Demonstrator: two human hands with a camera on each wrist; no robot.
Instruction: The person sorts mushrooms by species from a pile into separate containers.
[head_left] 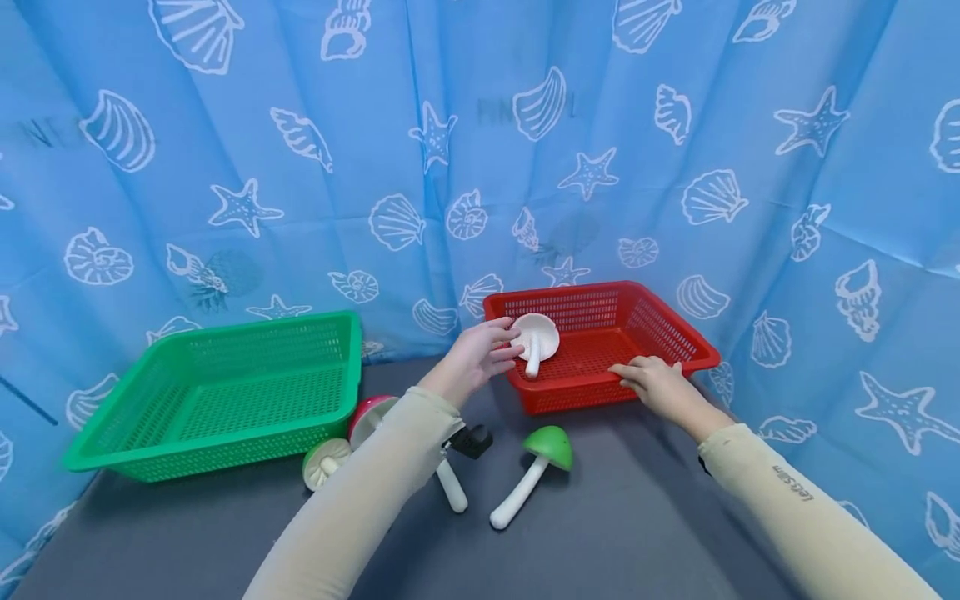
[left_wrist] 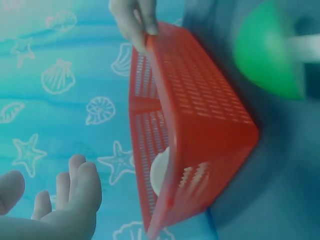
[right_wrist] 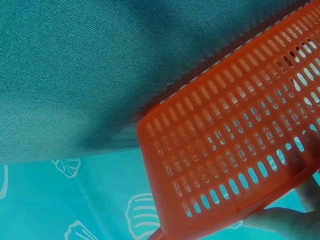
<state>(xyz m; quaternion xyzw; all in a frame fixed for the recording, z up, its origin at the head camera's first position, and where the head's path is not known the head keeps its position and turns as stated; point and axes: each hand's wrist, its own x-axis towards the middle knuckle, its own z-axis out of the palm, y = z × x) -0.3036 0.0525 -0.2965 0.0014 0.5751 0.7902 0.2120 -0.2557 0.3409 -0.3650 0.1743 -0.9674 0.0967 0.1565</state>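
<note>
The left hand (head_left: 477,353), the nearer one, is hanging empty, fingers spread. Just right, a round-capped white toy mushroom (head_left: 546,335) is lying in a red plastic basket (head_left: 573,395), stem pointing to the near side. Farther right, the right hand (head_left: 663,390) is pinching the basket's rim.

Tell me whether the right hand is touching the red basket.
Touching. The left wrist view shows it: the right hand grips the red basket by its rim, with no gap between them.

head: above, forward-down | wrist views: close, rotated | shared: red basket (head_left: 572,397)
</note>
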